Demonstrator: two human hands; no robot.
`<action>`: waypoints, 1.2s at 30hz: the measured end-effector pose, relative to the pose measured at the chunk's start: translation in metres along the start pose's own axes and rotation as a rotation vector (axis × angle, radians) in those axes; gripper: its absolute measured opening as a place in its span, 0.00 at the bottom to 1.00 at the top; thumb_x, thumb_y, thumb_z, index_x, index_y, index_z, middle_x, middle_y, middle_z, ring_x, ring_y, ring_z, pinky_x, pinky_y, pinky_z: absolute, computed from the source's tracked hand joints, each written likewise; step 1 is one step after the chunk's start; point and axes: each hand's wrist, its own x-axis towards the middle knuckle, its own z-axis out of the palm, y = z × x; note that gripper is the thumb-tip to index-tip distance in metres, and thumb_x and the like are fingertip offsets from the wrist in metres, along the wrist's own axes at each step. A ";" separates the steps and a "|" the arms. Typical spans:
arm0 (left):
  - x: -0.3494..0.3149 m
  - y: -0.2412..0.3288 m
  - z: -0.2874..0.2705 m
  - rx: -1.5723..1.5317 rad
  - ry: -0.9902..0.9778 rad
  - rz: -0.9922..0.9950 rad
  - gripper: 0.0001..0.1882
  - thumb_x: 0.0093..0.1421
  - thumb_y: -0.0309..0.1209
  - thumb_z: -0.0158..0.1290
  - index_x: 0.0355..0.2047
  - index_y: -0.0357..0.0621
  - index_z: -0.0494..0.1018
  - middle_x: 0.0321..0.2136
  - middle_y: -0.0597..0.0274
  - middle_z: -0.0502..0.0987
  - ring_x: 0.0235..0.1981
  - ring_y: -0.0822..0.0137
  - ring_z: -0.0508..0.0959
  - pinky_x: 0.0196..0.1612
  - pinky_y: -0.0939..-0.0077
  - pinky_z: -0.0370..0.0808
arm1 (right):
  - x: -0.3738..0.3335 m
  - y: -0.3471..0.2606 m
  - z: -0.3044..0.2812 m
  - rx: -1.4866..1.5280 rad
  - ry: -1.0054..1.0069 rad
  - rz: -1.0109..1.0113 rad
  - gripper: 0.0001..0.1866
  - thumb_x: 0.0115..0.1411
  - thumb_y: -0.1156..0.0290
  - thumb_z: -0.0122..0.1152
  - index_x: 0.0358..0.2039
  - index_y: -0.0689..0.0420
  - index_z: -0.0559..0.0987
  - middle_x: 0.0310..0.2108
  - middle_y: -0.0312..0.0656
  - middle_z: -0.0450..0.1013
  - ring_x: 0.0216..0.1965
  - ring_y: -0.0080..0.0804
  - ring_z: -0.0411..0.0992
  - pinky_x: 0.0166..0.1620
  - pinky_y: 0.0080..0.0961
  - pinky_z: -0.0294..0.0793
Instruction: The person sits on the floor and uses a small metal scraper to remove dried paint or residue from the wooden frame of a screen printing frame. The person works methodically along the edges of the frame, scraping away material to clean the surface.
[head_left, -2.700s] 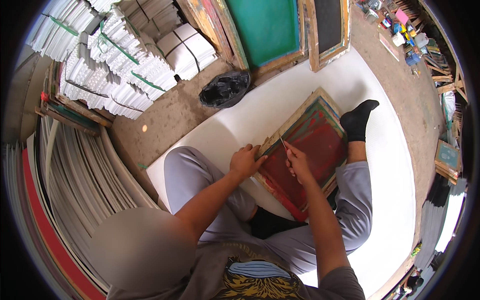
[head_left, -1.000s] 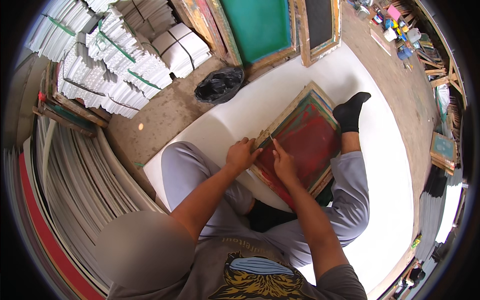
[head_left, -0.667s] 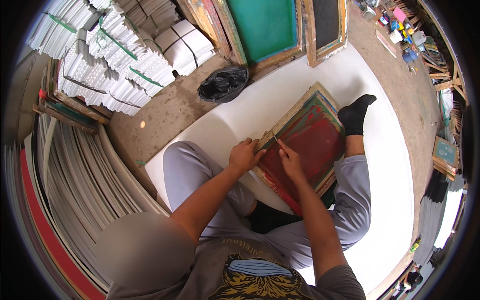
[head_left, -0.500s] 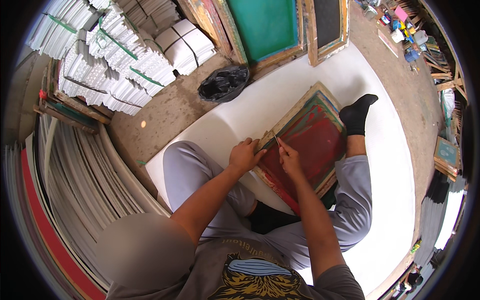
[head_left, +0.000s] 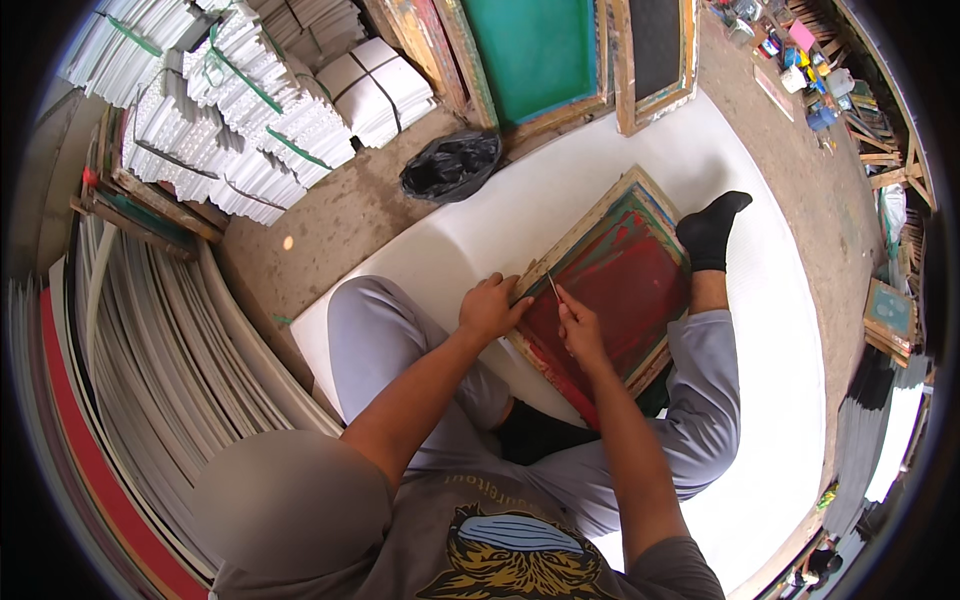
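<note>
A wooden screen-printing frame (head_left: pixel 640 290) with dark red mesh, smeared with green and red, lies slanted between my legs. My left hand (head_left: pixel 490 307) grips its left edge, thumb over the wooden border. In my right hand (head_left: pixel 580 328), above the mesh, is a thin pointed tool (head_left: pixel 554 288); its exact kind is too small to tell. The tip is close to the inner side of the left border, near my left thumb. My palm hides the tool's handle.
I sit on a white sheet (head_left: pixel 775 350). A black plastic bag (head_left: pixel 452 167) lies beyond it, near leaning frames with green (head_left: pixel 540 60) and black mesh (head_left: pixel 657 40). Strapped white stacks (head_left: pixel 190 140) stand back left. Curved sheets (head_left: pixel 180 330) line the left; tins and clutter (head_left: pixel 820 85) sit far right.
The whole view shifts slightly. My left hand keeps its hold on the frame, and the tool in my right hand stays at nearly the same spot by the left border.
</note>
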 end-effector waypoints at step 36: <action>-0.003 -0.009 0.003 0.013 -0.009 0.030 0.22 0.55 0.40 0.65 0.48 0.43 0.81 0.43 0.56 0.79 0.47 0.51 0.80 0.52 0.57 0.79 | -0.028 -0.094 0.039 -0.884 -0.005 0.126 0.25 0.73 0.63 0.52 0.69 0.47 0.70 0.53 0.59 0.78 0.51 0.61 0.78 0.54 0.50 0.78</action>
